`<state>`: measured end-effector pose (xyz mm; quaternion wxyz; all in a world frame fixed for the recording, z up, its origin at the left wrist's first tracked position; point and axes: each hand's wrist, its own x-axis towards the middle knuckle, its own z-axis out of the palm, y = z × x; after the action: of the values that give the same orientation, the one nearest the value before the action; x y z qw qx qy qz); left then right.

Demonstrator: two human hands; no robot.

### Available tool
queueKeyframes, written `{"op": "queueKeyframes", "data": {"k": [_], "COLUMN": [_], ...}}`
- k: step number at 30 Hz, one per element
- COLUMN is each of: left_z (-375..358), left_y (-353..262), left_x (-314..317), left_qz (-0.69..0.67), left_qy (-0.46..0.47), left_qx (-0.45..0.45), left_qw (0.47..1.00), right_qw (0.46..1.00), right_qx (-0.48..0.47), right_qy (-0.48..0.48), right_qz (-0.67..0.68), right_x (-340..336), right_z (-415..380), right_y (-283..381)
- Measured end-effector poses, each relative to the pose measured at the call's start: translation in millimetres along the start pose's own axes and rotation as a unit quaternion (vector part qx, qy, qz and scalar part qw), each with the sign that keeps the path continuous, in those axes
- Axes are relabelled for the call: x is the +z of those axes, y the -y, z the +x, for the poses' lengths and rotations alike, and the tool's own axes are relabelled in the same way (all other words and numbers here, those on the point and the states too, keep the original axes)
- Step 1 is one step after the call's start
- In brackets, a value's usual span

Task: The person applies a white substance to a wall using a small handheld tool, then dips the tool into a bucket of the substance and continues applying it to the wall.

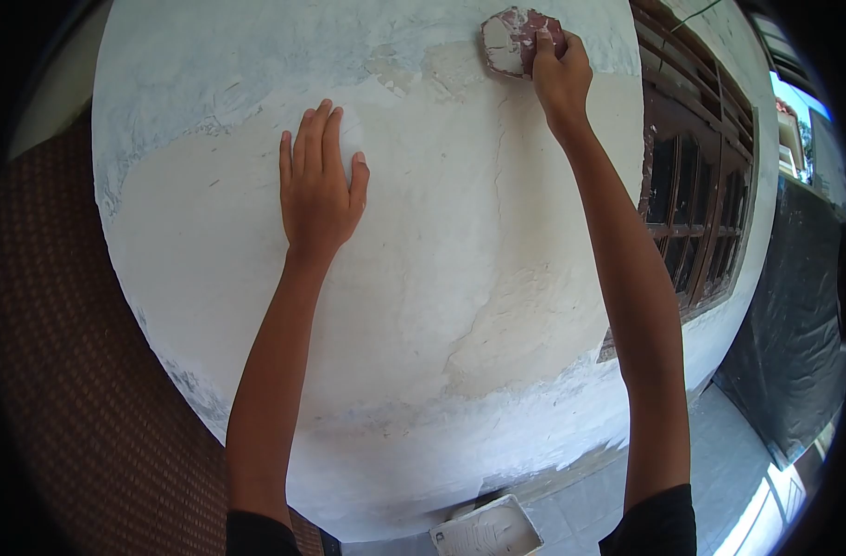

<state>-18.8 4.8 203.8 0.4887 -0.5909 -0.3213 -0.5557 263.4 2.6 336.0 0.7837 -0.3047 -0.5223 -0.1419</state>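
- My right grip (562, 83): clasps a maroon, white-smeared flat pad (499, 44), apparently for flush contact.
- Left grip (319, 193), below-left: spread flat on patchy white plastered wall (414, 241), probably bracing.

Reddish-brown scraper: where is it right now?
Head view, top, right of centre: the reddish-brown scraper is in the right hand, up at the wall, left of the window.

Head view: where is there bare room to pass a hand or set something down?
Free: wall between the left hand and right forearm; floor between tray and right sleeve. Crowded: upper right, where the right hand grips a smeared block near the window.
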Motion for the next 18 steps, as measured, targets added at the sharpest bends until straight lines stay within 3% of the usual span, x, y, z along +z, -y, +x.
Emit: {"op": "queueKeyframes", "data": {"k": [1,2,3,5,8,9,11,13,15,17,18], "left_z": [0,0,0,0,1,1,0,0,0,1,1], "left_y": [-1,-1,0,-1,0,0,-1,0,0,0,0], "left_x": [1,1,1,0,-1,-1,0,0,0,0,0], "left_qz": [-0.001,-0.003,-0.006,-0.009,-0.004,-0.002,-0.001,-0.005,-0.005,-0.002,0.001], "left_qy": [-0.002,-0.002,-0.002,0.0,0.001,0.001,0.002,-0.001,-0.002,-0.006,-0.004], "left_qx": [0.001,0.002,0.002,0.005,0.0,0.0,0.0,0.002,0.005,0.005,0.004], "left_qw": [1.0,1.0,1.0,1.0,1.0,1.0,1.0,1.0,1.0,1.0,1.0], "right_qw": [0.997,0.993,0.985,0.977,0.994,0.994,0.998,0.991,0.995,0.997,0.997], "right_qx": [-0.041,-0.084,-0.143,-0.142,0.003,0.003,-0.039,-0.113,-0.035,0.064,0.063], "right_qy": [0.021,0.074,0.09,0.056,-0.062,-0.061,-0.031,0.064,0.014,-0.048,-0.047], "right_qz": [0.058,0.03,-0.045,-0.146,-0.09,-0.09,0.033,-0.022,-0.095,-0.007,-0.006], "right_x": [1,3,8,12,-3,-4,-3,1,-1,-11,-9], "right_z": [-9,-21,-25,-10,7,2,-14,-23,-17,-5,-7], "right_y": [6,11,9,-8,-4,2,12,6,3,-2,1]}}
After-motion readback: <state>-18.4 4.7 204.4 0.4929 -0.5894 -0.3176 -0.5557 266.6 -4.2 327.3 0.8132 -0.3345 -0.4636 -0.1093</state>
